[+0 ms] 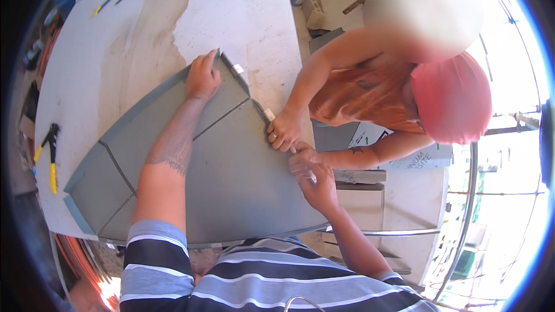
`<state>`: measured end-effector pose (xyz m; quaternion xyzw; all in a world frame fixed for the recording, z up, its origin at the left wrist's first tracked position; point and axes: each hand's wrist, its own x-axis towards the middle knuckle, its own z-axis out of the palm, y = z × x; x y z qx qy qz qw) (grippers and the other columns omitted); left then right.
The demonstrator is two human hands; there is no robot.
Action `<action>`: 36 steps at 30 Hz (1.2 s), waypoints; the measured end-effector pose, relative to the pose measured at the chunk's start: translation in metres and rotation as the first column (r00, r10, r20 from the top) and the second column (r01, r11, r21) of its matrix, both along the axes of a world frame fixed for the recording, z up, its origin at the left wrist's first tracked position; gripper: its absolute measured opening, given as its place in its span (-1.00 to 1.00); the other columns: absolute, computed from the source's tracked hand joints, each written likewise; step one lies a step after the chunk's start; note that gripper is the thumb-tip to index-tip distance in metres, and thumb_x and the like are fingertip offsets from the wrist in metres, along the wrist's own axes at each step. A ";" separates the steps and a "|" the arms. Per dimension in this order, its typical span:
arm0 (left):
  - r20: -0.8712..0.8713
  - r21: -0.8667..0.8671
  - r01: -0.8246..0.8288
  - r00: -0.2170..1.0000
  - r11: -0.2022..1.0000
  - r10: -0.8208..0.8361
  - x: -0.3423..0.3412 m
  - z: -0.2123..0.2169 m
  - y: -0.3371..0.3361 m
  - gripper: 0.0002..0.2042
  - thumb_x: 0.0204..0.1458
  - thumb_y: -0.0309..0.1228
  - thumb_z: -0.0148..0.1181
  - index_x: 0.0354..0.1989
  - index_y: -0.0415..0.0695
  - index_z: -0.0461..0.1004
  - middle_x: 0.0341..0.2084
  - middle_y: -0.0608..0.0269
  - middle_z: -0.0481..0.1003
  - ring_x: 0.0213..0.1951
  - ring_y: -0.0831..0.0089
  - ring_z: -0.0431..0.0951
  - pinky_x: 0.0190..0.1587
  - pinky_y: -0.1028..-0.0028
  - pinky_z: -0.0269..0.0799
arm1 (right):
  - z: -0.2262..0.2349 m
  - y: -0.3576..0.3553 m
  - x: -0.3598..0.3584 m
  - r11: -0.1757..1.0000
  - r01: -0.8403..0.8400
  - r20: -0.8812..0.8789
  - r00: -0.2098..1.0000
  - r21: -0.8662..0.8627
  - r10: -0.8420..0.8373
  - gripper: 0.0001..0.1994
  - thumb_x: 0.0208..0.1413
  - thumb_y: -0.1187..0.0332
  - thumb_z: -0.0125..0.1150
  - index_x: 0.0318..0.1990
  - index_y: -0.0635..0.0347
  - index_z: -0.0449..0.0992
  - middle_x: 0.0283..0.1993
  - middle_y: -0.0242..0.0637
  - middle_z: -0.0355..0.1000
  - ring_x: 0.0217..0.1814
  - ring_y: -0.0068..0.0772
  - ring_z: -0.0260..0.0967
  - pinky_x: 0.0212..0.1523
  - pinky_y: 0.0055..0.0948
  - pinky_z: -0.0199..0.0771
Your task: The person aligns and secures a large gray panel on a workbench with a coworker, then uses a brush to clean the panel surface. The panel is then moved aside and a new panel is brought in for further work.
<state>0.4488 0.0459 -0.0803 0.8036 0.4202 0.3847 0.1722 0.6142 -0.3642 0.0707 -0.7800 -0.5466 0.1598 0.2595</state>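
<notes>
A large grey sheet panel [237,167] with folded-up edges and dark groove lines lies on the table in front of me. My left hand [203,76] reaches over it and is closed on the raised rim by the far corner. At the panel's right edge my right hand [315,182] is closed, its fingers partly hidden, beside a small whitish piece. A co-worker's hand [283,132] presses on the same edge just beyond, and their other hand touches close to my right fingers. Small pale tabs [238,69] sit along the far right edge.
The pale, stained table [243,17] carries yellow-and-black pliers [52,156] at left and another thin yellow-handled tool [104,4] farther back. A co-worker in an orange shirt [358,95] leans in from the right. Boards [361,182] are stacked beside the table, with metal scaffolding bars [471,214] farther right.
</notes>
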 end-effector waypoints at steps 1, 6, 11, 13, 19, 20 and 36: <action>0.010 0.040 0.036 0.999 0.999 -0.036 0.005 0.008 -0.003 -0.46 0.10 -0.54 0.09 0.33 -0.04 0.44 0.00 0.04 0.51 0.10 0.03 0.50 0.19 0.10 0.46 | -0.004 -0.022 -0.001 0.999 0.034 0.053 0.998 -0.034 -0.032 -0.57 0.05 0.37 0.47 0.11 0.16 0.63 -0.01 -0.04 0.58 0.09 0.09 0.49 0.26 -0.03 0.42; 0.002 0.020 0.406 0.914 0.914 -0.406 0.030 0.039 -0.096 -0.48 0.07 -0.57 0.11 0.29 -0.15 0.46 0.12 -0.03 0.52 0.21 -0.03 0.48 0.30 0.13 0.42 | -0.007 -0.060 -0.005 0.976 0.186 0.095 0.980 -0.109 -0.176 -0.52 0.04 0.34 0.48 0.16 0.20 0.60 0.02 -0.05 0.54 0.18 0.14 0.42 0.29 -0.01 0.38; -0.153 -0.037 0.345 0.925 0.938 -0.347 0.044 0.015 -0.149 -0.43 0.07 -0.54 0.12 0.35 -0.12 0.43 0.31 0.00 0.43 0.38 -0.01 0.36 0.42 0.09 0.29 | 0.003 -0.024 0.002 0.990 0.126 0.120 0.986 -0.061 -0.118 -0.52 0.06 0.32 0.45 0.17 0.19 0.59 0.08 -0.05 0.50 0.23 0.12 0.37 0.28 -0.04 0.38; -0.246 -0.022 0.362 0.902 0.932 -0.356 0.042 0.007 -0.156 -0.44 0.07 -0.53 0.13 0.33 -0.11 0.43 0.34 0.04 0.42 0.41 0.01 0.34 0.45 0.07 0.24 | -0.005 -0.011 0.007 0.997 0.064 0.112 0.992 -0.034 -0.060 -0.54 0.04 0.33 0.45 0.15 0.17 0.60 0.09 -0.07 0.49 0.22 0.12 0.37 0.28 -0.04 0.38; -0.230 -0.053 0.409 0.883 0.911 -0.410 0.042 0.008 -0.151 -0.56 0.04 -0.52 0.16 0.16 -0.13 0.52 0.26 0.11 0.50 0.39 0.07 0.37 0.45 0.08 0.22 | -0.035 0.008 0.000 0.990 0.072 0.266 0.963 -0.122 -0.037 -0.61 0.04 0.32 0.43 0.06 0.13 0.63 0.17 -0.18 0.43 0.29 0.02 0.29 0.27 -0.05 0.33; -0.224 -0.050 0.400 0.889 0.915 -0.400 0.042 0.009 -0.153 -0.58 0.03 -0.52 0.16 0.13 -0.12 0.53 0.25 0.12 0.51 0.39 0.08 0.38 0.44 0.08 0.22 | -0.037 0.014 -0.002 0.989 0.055 0.308 0.951 -0.136 -0.010 -0.62 0.05 0.30 0.43 0.05 0.14 0.63 0.18 -0.20 0.42 0.32 -0.01 0.27 0.27 -0.05 0.32; -0.166 -0.070 0.363 0.914 0.929 -0.370 0.045 0.003 -0.154 -0.66 0.09 -0.54 0.19 0.07 -0.05 0.56 0.17 0.23 0.53 0.33 0.21 0.41 0.42 0.14 0.22 | -0.040 0.084 -0.003 0.750 0.142 0.429 0.880 -0.646 0.203 -0.19 -0.17 -0.36 0.57 -0.01 0.21 0.63 -0.02 -0.27 0.59 0.19 -0.15 0.47 0.28 -0.12 0.29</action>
